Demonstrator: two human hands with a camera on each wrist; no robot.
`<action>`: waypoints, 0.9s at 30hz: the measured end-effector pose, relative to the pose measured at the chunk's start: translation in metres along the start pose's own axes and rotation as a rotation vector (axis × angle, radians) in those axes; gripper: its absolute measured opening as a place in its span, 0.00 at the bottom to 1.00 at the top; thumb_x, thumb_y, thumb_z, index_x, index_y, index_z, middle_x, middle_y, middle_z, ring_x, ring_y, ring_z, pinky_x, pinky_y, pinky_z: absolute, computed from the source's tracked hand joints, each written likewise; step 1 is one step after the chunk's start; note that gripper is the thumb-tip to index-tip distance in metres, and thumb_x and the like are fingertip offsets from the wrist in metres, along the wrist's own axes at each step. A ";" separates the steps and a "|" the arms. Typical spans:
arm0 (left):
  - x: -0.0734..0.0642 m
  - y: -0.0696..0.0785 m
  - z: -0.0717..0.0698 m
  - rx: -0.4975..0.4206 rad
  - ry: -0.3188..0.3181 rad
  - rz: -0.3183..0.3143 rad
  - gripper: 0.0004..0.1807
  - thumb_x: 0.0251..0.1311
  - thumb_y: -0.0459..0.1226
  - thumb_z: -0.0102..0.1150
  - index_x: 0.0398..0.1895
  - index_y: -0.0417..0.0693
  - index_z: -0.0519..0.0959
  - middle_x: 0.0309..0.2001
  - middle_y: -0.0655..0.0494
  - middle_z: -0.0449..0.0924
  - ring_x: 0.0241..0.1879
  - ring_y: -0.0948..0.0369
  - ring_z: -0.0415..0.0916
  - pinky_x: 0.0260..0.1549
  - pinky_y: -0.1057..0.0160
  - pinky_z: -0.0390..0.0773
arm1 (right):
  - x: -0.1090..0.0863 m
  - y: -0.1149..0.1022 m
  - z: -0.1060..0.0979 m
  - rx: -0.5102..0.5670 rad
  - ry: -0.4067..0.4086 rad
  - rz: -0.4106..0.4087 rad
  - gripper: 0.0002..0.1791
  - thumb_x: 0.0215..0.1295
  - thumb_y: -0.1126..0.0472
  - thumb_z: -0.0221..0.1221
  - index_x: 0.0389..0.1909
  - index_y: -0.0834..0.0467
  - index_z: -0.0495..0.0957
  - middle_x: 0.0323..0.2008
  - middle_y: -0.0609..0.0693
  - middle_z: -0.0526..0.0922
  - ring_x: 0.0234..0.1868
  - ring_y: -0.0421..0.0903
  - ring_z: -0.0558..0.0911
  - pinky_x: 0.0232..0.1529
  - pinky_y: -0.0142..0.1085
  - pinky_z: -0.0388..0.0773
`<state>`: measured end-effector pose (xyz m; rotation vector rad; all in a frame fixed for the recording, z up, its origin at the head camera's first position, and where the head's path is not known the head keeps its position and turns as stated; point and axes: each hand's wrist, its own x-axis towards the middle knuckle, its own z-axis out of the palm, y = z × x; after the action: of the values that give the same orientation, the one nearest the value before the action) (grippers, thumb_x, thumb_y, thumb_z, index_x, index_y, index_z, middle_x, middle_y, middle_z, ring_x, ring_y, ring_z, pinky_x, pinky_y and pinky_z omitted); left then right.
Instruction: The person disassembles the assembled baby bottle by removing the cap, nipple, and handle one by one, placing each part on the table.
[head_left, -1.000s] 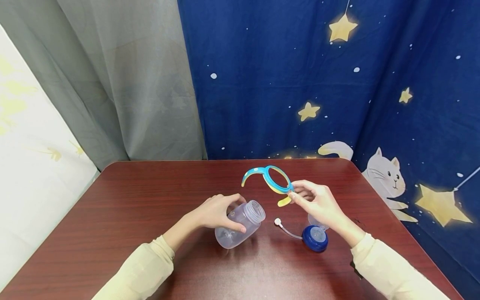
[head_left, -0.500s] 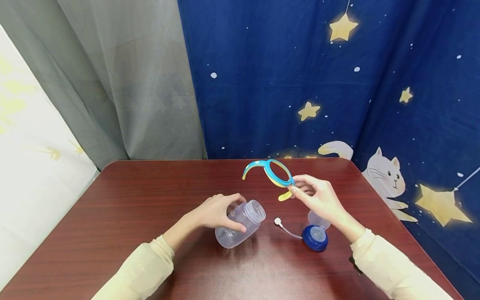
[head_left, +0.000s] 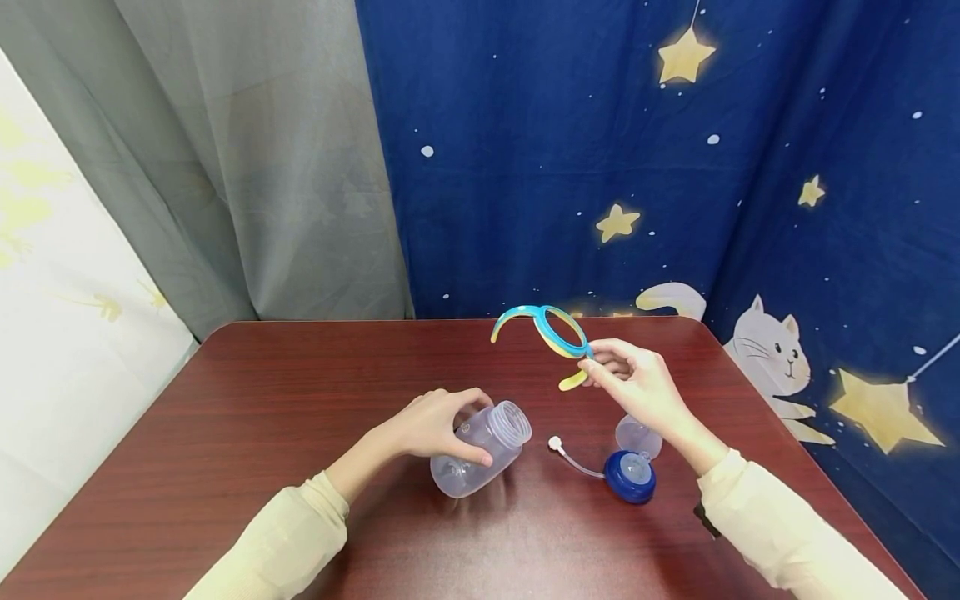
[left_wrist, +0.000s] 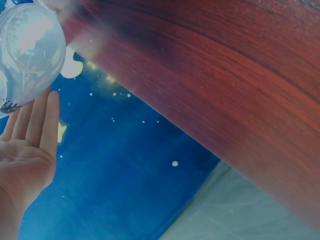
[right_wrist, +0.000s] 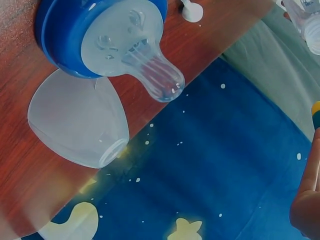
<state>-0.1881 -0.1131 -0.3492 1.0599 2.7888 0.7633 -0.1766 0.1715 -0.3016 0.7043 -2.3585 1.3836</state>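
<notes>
My left hand [head_left: 427, 423] grips a translucent baby bottle [head_left: 504, 433], which leans to the right with its threaded mouth uncovered. In the left wrist view the bottle [left_wrist: 32, 45] shows beside the fingers. My right hand [head_left: 637, 383] pinches one side of a blue and yellow bottle handle [head_left: 540, 317], a ring with two curved grips, held above the table. Below that hand lies a blue bottle collar [head_left: 615, 483] with a clear teat [right_wrist: 160, 80]. A clear dome cover [head_left: 637, 437] is attached to it, and a straw [head_left: 581, 468] ending in a white weight [head_left: 555, 443] extends leftward.
The dark red wooden table [head_left: 300, 383] bears all these things. Its far edge meets a grey curtain [head_left: 300, 183] and a blue star-patterned curtain [head_left: 525, 167]. A small black object [head_left: 707, 521] shows by the right sleeve.
The right hand has risen and moved slightly away with the handle, revealing more of the dome cover beneath. The left hand and bottle have stayed in place.
</notes>
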 end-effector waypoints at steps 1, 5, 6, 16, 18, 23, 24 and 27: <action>0.000 0.000 0.000 -0.002 -0.001 0.000 0.35 0.33 0.65 0.60 0.46 0.60 0.70 0.36 0.69 0.77 0.33 0.73 0.71 0.30 0.66 0.70 | 0.001 0.005 0.000 0.006 0.003 0.004 0.11 0.54 0.69 0.59 0.40 0.65 0.75 0.28 0.54 0.80 0.25 0.46 0.80 0.28 0.30 0.75; 0.000 -0.001 0.000 -0.004 0.003 0.001 0.35 0.33 0.65 0.60 0.46 0.61 0.69 0.36 0.69 0.77 0.34 0.73 0.71 0.30 0.66 0.70 | 0.005 0.024 -0.001 0.027 0.010 0.026 0.13 0.55 0.64 0.60 0.41 0.63 0.75 0.28 0.51 0.80 0.27 0.48 0.80 0.29 0.30 0.75; 0.000 -0.001 0.000 -0.003 0.005 0.002 0.35 0.33 0.65 0.60 0.46 0.61 0.69 0.36 0.69 0.77 0.34 0.73 0.71 0.30 0.66 0.70 | 0.006 0.028 -0.001 0.030 0.013 0.033 0.13 0.55 0.63 0.60 0.41 0.62 0.75 0.28 0.51 0.80 0.27 0.47 0.81 0.29 0.30 0.75; -0.001 0.000 0.000 0.014 0.013 0.006 0.35 0.33 0.65 0.60 0.46 0.61 0.70 0.36 0.70 0.77 0.34 0.74 0.71 0.30 0.66 0.69 | 0.011 0.027 -0.003 0.036 0.009 0.068 0.15 0.56 0.66 0.59 0.42 0.69 0.73 0.29 0.57 0.80 0.27 0.49 0.81 0.30 0.35 0.76; -0.001 0.000 0.000 0.013 0.012 0.005 0.35 0.33 0.65 0.60 0.46 0.61 0.70 0.36 0.70 0.77 0.34 0.74 0.71 0.30 0.66 0.69 | 0.011 0.022 -0.004 0.033 0.004 0.083 0.14 0.56 0.67 0.58 0.42 0.70 0.73 0.29 0.59 0.80 0.27 0.52 0.81 0.29 0.34 0.76; -0.001 0.000 0.000 0.008 0.009 0.004 0.35 0.33 0.65 0.60 0.46 0.61 0.69 0.36 0.69 0.77 0.33 0.73 0.71 0.29 0.66 0.69 | 0.012 0.016 -0.004 0.031 -0.009 0.120 0.13 0.56 0.69 0.57 0.42 0.71 0.72 0.30 0.62 0.79 0.28 0.55 0.80 0.28 0.30 0.75; -0.001 0.000 0.000 0.007 0.010 0.004 0.35 0.33 0.65 0.60 0.46 0.61 0.69 0.36 0.69 0.77 0.33 0.73 0.71 0.29 0.66 0.69 | 0.012 0.017 -0.004 0.033 -0.011 0.127 0.13 0.56 0.68 0.57 0.42 0.71 0.72 0.30 0.62 0.79 0.28 0.55 0.80 0.28 0.30 0.75; -0.001 0.000 0.000 0.007 0.011 0.006 0.35 0.33 0.65 0.61 0.46 0.61 0.70 0.36 0.69 0.77 0.33 0.73 0.71 0.29 0.66 0.70 | 0.014 0.022 -0.003 0.040 -0.016 0.137 0.14 0.57 0.68 0.57 0.42 0.71 0.72 0.30 0.63 0.79 0.28 0.55 0.80 0.28 0.30 0.75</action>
<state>-0.1876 -0.1134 -0.3492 1.0688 2.8004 0.7628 -0.2001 0.1801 -0.3092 0.5754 -2.4380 1.4898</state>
